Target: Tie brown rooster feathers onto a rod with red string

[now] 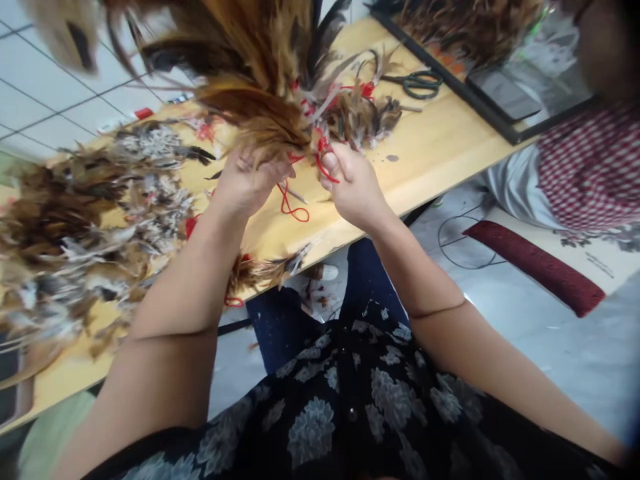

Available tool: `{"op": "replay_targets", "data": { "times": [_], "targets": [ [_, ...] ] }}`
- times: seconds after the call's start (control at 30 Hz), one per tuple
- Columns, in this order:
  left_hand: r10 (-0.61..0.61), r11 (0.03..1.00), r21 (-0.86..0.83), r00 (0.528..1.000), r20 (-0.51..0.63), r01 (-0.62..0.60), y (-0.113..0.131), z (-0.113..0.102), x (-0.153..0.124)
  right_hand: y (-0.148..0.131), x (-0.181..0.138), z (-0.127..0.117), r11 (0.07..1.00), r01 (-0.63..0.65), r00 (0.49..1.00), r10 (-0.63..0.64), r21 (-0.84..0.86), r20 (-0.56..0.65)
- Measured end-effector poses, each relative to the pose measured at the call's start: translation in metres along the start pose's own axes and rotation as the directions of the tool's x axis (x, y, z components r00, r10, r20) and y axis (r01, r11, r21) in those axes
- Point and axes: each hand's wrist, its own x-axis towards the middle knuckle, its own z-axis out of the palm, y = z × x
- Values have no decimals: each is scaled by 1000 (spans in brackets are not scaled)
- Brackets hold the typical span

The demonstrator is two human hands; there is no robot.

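A large bundle of brown and golden feathers [260,87] rises in front of me, fanned upward and blurred at its top. My left hand [253,177] is closed around the lower left feathers, its fingertips partly hidden among them. With thumb and fingers pressed together, my right hand [350,177] grips the bundle's red-wrapped base. Red string [293,212] loops down onto the table below the bundle, and a strand crosses my right thumb. Smaller feather tufts [365,117] lie just beyond my right hand.
Loose feathers [100,220] cover the left of the wooden table [425,160]. Dark-handled scissors [423,85] lie at the back right, near a black-edged tray [505,130] holding a phone [503,93] and feathers. A person in a red checkered garment [590,167] is at the right.
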Motion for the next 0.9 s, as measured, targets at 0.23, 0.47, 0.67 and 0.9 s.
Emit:
{"op": "replay_targets", "data": {
  "times": [0.23,0.47,0.67,0.9],
  "targets": [
    [233,968,100,972,-21,-230,32,36,-23,-6,5,-3,829,-242,970,198,-504,-141],
    [162,986,65,976,-143,-154,42,41,-27,-17,6,16,638,-230,972,187,-735,-142],
    [-54,998,-48,983,-177,46,51,31,-26,-15,8,19,596,-169,982,171,-785,-81],
    [-86,996,-42,983,-164,80,47,33,-19,-10,9,19,519,-100,986,165,-849,-16]
  ]
}}
